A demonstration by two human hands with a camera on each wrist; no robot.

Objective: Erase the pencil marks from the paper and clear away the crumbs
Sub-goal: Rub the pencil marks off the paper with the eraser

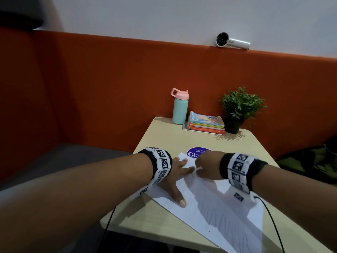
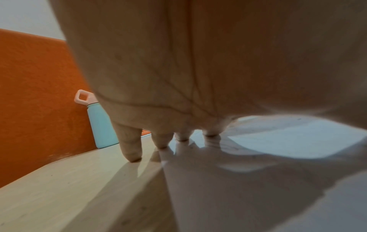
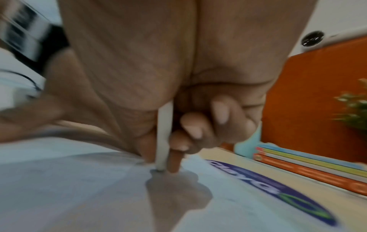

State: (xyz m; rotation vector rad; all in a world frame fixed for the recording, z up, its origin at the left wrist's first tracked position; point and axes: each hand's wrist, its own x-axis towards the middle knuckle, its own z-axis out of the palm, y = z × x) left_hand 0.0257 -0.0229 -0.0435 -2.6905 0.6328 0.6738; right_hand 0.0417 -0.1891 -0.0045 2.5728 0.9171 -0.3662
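Observation:
A white sheet of paper (image 1: 215,203) lies slantwise on the beige table (image 1: 164,139), with faint pencil strokes on its near half. My left hand (image 1: 176,177) lies flat on the paper's far left part, fingers spread and straight, thumb pointing toward me. In the left wrist view the fingertips (image 2: 132,154) press down at the paper's edge (image 2: 164,164). My right hand (image 1: 207,166) is curled just right of it, near the paper's far corner. In the right wrist view its fingers pinch a thin white eraser (image 3: 163,138), whose tip touches the paper (image 3: 79,188).
A purple round sticker (image 1: 195,152) sits on the table beyond the paper. At the table's far end stand a mint bottle with a pink lid (image 1: 180,108), a stack of books (image 1: 205,123) and a potted plant (image 1: 237,110). An orange padded wall (image 1: 109,79) backs the table.

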